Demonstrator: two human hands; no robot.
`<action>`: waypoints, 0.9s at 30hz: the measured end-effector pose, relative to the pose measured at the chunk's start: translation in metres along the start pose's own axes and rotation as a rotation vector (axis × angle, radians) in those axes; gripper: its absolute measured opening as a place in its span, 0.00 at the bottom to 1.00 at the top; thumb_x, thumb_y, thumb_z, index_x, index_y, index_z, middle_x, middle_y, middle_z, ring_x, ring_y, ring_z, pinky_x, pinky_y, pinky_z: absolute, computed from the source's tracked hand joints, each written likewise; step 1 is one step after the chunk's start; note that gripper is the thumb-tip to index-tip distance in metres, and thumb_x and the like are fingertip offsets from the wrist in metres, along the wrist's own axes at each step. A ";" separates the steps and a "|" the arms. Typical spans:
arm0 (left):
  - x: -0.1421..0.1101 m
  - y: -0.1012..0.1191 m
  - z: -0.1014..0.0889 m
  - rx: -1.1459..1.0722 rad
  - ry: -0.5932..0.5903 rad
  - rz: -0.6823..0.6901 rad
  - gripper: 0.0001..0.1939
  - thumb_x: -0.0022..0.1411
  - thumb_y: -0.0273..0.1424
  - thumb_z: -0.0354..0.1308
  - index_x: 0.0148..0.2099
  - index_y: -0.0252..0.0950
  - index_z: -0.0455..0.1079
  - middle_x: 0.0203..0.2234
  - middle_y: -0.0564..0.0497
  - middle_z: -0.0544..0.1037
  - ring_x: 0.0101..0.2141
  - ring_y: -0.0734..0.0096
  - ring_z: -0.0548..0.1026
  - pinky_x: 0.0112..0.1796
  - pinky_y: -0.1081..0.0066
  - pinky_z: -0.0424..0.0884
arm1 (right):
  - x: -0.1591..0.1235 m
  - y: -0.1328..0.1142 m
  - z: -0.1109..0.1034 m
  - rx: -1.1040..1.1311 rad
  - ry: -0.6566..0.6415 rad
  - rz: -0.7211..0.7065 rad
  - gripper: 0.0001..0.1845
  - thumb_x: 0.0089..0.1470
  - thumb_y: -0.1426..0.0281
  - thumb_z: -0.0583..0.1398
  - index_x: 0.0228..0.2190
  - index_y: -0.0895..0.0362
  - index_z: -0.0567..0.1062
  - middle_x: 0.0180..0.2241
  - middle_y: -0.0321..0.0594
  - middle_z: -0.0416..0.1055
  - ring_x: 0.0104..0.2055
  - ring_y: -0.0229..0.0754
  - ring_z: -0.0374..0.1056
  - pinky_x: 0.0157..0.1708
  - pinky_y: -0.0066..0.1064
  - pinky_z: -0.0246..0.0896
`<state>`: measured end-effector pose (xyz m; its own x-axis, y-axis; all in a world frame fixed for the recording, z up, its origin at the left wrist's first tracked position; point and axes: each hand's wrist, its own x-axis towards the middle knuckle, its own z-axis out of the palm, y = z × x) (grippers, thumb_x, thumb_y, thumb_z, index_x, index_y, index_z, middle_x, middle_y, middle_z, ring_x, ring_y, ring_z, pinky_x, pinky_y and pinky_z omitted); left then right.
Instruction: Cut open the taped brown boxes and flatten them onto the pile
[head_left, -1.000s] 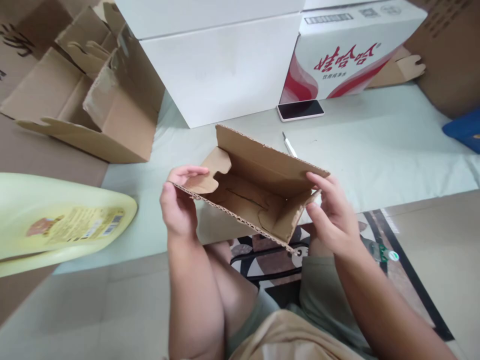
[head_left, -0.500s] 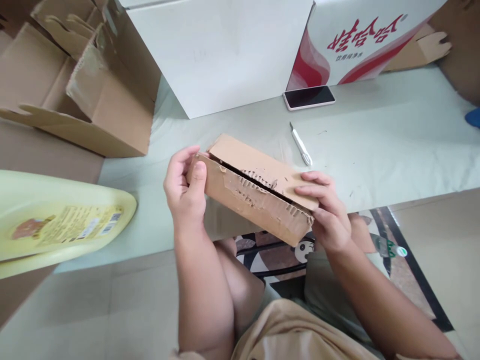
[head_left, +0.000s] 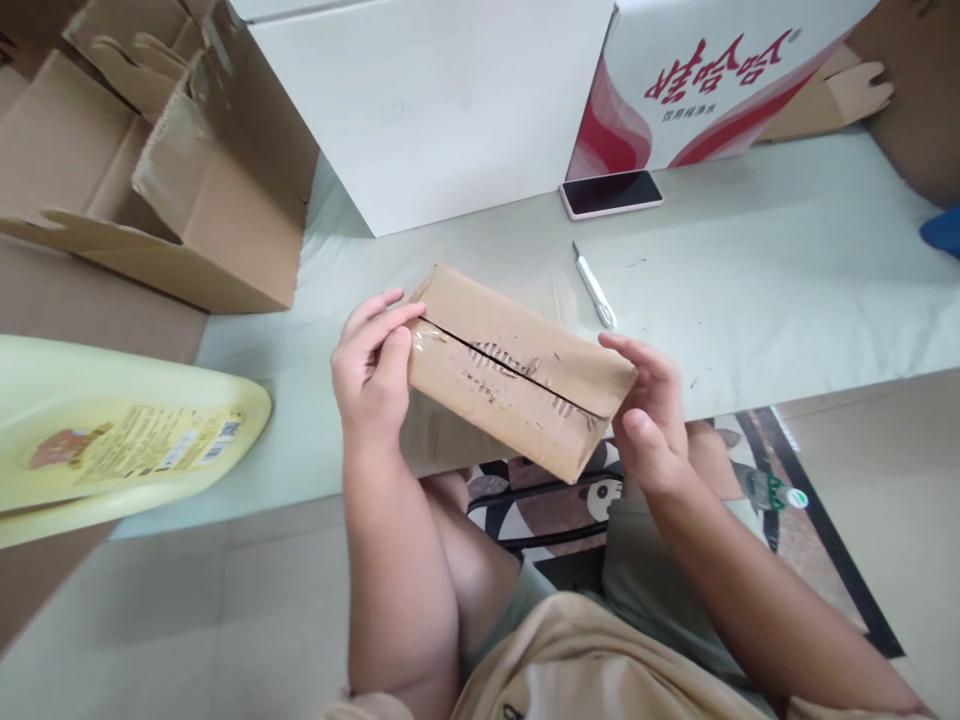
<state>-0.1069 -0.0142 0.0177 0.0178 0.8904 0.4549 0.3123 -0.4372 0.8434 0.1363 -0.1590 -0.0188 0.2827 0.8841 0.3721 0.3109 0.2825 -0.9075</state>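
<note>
The left hand point(head_left: 375, 370) grips the left end of a small brown cardboard box point(head_left: 484, 400), thumb in front; the right hand point(head_left: 651, 415) is open beside the right end, contact unclear. The box shows torn, ridged patches along a narrow dark seam point(head_left: 450, 334). It is held slanting between the hands, near the edge of a pale green cloth point(head_left: 750, 285). A second ago the box stood open; now it is nearly closed.
</note>
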 end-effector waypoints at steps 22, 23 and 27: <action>-0.019 0.007 0.008 -0.395 -0.459 -0.825 0.39 0.55 0.68 0.58 0.48 0.38 0.80 0.41 0.42 0.85 0.46 0.49 0.82 0.39 0.61 0.78 | 0.008 -0.038 -0.014 -0.157 -0.254 -0.252 0.35 0.68 0.57 0.59 0.71 0.43 0.59 0.76 0.38 0.48 0.80 0.58 0.33 0.76 0.65 0.28; -0.020 0.006 0.007 -0.343 -0.561 -0.867 0.39 0.55 0.68 0.57 0.47 0.39 0.80 0.39 0.43 0.85 0.42 0.51 0.83 0.36 0.62 0.77 | 0.010 -0.039 -0.014 -0.152 -0.226 -0.264 0.33 0.67 0.58 0.59 0.70 0.44 0.62 0.75 0.40 0.52 0.80 0.58 0.36 0.76 0.65 0.29; -0.019 0.008 0.003 -0.097 -1.004 -0.940 0.38 0.56 0.68 0.54 0.38 0.37 0.80 0.29 0.45 0.83 0.25 0.60 0.78 0.26 0.65 0.69 | 0.010 -0.034 -0.013 -0.045 -0.011 -0.252 0.18 0.68 0.61 0.59 0.57 0.47 0.78 0.67 0.42 0.68 0.76 0.57 0.53 0.75 0.59 0.48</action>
<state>-0.1021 -0.0341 0.0148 0.5232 0.5439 -0.6561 0.5220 0.4041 0.7512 0.1400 -0.1645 0.0187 0.1815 0.7918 0.5832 0.4108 0.4778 -0.7765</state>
